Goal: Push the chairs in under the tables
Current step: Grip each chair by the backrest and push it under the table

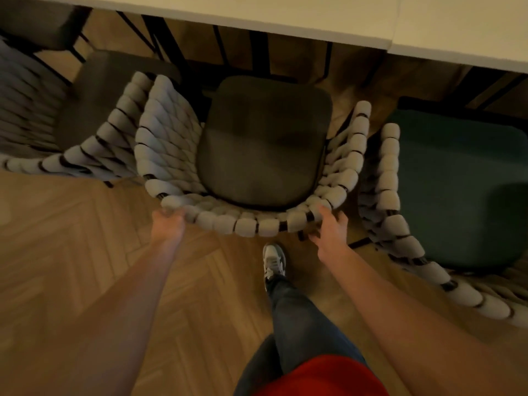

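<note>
Your left hand point(167, 224) curls over the back rim of the chair point(264, 150); your right hand point(328, 228) rests on that rim with fingers spread and loose. The chair, thick pale woven cord around a dark seat cushion, stands at the table point(257, 12) edge, between two similar chairs.

Woven chairs, matt tops, wood floor

The middle chair point(245, 221) has thick soft rope weave on dark metal and a matt cloth cushion point(265, 144); the table point(285, 10) top is smooth pale matt; the floor point(71, 252) is herringbone wood.
</note>
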A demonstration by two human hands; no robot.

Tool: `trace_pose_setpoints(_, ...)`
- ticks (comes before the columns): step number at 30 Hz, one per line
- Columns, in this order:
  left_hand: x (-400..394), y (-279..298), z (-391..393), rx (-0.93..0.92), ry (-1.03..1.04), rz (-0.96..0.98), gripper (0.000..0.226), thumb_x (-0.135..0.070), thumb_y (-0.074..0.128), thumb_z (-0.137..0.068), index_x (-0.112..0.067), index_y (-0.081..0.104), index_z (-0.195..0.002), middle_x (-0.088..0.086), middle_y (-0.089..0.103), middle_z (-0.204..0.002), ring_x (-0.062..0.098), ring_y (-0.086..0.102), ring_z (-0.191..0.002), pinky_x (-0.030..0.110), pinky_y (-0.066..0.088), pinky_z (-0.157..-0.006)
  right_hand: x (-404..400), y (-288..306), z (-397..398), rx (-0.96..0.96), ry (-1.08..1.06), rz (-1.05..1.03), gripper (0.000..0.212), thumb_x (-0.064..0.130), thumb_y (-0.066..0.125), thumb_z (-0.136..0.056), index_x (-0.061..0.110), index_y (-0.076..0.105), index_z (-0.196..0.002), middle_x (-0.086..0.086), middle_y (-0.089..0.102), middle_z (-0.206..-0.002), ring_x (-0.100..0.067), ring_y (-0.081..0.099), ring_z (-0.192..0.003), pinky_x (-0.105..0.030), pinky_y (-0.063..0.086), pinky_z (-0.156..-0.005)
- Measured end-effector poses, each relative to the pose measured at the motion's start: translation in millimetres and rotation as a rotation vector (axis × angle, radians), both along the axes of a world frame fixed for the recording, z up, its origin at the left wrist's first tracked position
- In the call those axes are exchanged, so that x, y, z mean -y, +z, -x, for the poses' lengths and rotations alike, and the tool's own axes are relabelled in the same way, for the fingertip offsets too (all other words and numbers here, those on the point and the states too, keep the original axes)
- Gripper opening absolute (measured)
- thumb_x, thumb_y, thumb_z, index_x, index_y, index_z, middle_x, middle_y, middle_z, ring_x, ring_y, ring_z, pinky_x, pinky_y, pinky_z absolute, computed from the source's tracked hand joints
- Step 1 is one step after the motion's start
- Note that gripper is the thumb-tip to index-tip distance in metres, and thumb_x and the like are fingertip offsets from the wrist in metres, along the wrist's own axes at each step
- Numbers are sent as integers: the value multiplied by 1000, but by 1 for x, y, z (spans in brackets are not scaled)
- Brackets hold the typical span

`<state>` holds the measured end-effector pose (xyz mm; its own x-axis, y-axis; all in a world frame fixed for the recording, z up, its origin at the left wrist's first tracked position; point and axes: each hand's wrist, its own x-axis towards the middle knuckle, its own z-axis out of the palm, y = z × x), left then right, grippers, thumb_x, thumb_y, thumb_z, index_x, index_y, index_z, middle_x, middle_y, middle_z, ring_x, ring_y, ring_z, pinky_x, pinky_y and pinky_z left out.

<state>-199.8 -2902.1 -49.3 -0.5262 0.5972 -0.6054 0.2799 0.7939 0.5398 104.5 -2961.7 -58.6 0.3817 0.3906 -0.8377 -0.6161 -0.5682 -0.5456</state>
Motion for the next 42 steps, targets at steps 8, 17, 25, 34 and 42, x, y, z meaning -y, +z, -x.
trace_pose_setpoints(8, -75, -1, 53, -48, -55, 108, 60, -39, 54, -97, -17, 27, -146, 11, 52, -125, 30, 56, -95, 54, 53, -88, -40, -7, 38, 156, -217, 75, 78, 17, 68, -92, 21, 22, -156, -12, 44, -150, -33, 48, -133, -49, 45, -107)
trace_pose_setpoints(17, -147, -9, 93, -32, -285, 143, 69, -26, 50, -98, -32, 12, -155, 13, 44, -141, 34, 53, -90, 55, 56, -83, -33, -10, 84, 239, -334, 73, 84, 7, 64, -93, 31, 16, -157, -7, 42, -150, -30, 45, -134, -54, 45, -106)
trace_pose_setpoints(25, -175, -24, 112, 23, -413, 190, 81, -37, 63, -91, -25, 12, -154, 17, 41, -143, 41, 55, -106, 58, 55, -84, -29, -16, 95, 332, -290, 40, 79, 9, 65, -93, 31, 23, -155, -5, 50, -142, -26, 51, -127, -44, 49, -101)
trace_pose_setpoints(34, -177, -24, 117, -53, -428, 171, 75, -31, 59, -94, -18, 15, -154, 19, 41, -142, 40, 55, -100, 56, 56, -84, -32, -18, 97, 304, -244, 19, 78, 8, 62, -95, 33, 19, -155, -1, 48, -137, -23, 50, -123, -39, 48, -96)
trace_pose_setpoints(42, -184, -22, 130, -86, -403, 183, 73, -33, 62, -91, -19, 22, -150, 19, 42, -140, 43, 54, -108, 58, 55, -83, -40, -19, 107, 281, -223, 12, 82, 10, 65, -94, 38, 17, -155, -6, 49, -144, -29, 51, -129, -52, 48, -102)
